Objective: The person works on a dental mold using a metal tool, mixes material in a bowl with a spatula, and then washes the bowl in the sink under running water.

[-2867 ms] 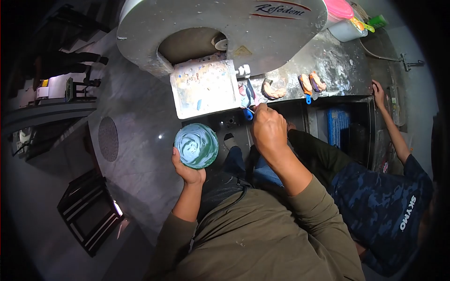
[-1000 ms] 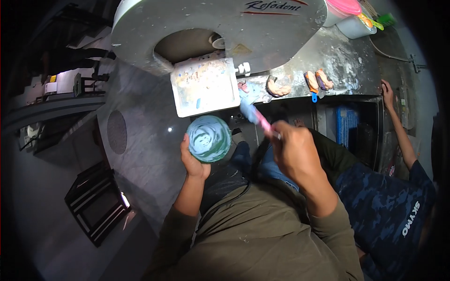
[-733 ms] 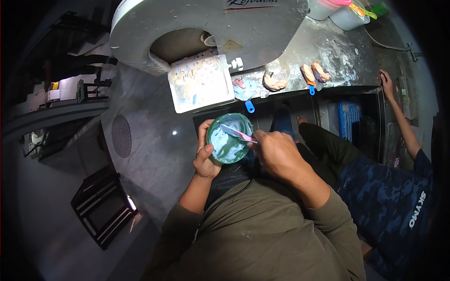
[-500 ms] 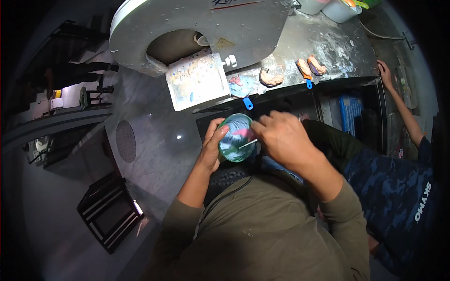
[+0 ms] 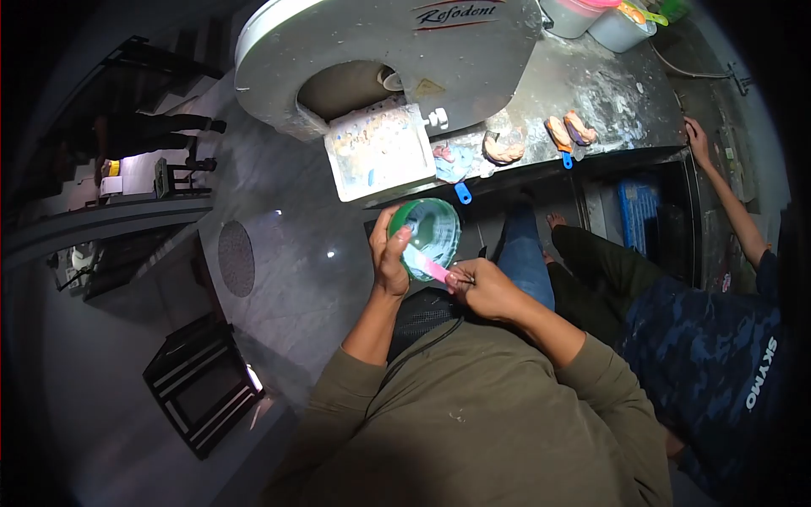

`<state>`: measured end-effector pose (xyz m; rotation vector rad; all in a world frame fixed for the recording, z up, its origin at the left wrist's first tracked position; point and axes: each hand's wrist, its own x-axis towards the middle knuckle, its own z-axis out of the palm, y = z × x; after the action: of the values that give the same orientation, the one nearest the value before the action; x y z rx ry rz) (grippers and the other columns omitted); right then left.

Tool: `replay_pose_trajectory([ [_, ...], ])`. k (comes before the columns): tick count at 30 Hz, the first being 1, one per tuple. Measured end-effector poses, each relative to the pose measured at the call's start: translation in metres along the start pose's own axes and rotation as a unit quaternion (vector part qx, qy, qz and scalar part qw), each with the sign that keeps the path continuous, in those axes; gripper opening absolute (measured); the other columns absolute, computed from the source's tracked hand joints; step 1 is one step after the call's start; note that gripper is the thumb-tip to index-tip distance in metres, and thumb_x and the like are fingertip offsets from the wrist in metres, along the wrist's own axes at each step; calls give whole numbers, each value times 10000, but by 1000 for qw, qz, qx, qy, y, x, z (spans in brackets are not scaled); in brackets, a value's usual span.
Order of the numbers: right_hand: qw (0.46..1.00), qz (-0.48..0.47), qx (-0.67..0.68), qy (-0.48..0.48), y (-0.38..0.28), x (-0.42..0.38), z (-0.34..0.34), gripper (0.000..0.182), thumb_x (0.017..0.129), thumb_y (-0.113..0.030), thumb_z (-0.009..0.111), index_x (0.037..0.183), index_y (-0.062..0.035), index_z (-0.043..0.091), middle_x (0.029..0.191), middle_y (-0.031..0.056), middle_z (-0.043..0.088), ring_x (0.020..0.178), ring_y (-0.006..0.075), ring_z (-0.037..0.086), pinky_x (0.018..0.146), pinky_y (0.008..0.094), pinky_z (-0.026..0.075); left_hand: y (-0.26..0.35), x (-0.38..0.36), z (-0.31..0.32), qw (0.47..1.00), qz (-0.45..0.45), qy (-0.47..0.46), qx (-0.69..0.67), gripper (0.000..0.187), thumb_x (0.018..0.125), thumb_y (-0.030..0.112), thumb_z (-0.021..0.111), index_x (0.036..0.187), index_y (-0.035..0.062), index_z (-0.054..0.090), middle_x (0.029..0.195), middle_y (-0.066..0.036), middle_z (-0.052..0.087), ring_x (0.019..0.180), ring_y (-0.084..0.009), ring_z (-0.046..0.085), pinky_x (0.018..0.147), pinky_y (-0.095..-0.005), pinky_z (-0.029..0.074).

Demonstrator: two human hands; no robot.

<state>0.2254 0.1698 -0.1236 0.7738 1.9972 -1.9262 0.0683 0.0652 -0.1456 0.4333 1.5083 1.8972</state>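
Observation:
My left hand (image 5: 390, 264) is wrapped round the side of a green mixing bowl (image 5: 453, 221), which is tilted with its mouth towards me. A pale bluish-white paste coats the inside of the bowl. In my right hand (image 5: 492, 291) is a pink spatula (image 5: 436, 269), its end reaching over the near rim into the bowl. Paste-smeared white shows on the spatula's blade. Both hands are in front of my body, below the counter's front edge.
A grey machine (image 5: 380, 63) marked Refodent stands on the counter, a stained white tray (image 5: 344, 173) before it. Blue-handled dental impression trays (image 5: 463, 193) and horseshoe-shaped pieces (image 5: 504, 151) lie along the edge. At right, another person's hand (image 5: 696, 138) rests by the counter's end; buckets (image 5: 623, 35) stand behind.
My right hand has moved down and towards me, drawing the spatula to the bowl's near rim. The bowl has turned, showing more of its green inside. The whole view has shifted slightly.

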Motion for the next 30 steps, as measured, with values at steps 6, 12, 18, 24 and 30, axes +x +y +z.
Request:
replay_pose_trajectory([
  [6,932,137,334,-35,-43,-16,-31,296,1043,-223,570,859,0,632,695,4,574,588,72,489,534,252,396,-18,9,-15,952,-167,73,-246,695,1000,605,380,1208,-10,631,1124,-124,692,1030,-256,660,961,-394,503],
  [12,958,11,-97,270,-43,0,-64,237,963,-151,597,830,34,664,673,239,662,633,396,673,598,447,497,-41,2,-52,946,-148,161,-241,619,1037,529,352,1210,1,625,1133,-132,693,1042,-259,668,945,-401,518],
  [18,887,-10,-305,346,-61,44,-63,200,904,-109,597,810,55,663,723,311,647,711,493,658,709,574,518,-31,-3,-57,947,-142,182,-222,598,1043,515,361,1209,-1,613,1131,-126,685,1037,-251,665,942,-389,512],
  [24,874,-13,-365,321,-61,59,-60,243,947,-135,530,824,47,634,717,305,659,674,489,669,668,555,536,-34,-7,-57,937,-149,201,-245,578,1044,500,368,1224,5,606,1161,-115,673,1070,-242,649,963,-381,495],
  [30,860,-11,-412,300,-66,60,-63,190,916,-107,555,818,41,623,699,278,668,649,442,687,612,517,552,-40,-7,-59,938,-146,186,-254,521,1059,439,359,1267,20,588,1198,-106,664,1106,-240,638,980,-385,490],
])
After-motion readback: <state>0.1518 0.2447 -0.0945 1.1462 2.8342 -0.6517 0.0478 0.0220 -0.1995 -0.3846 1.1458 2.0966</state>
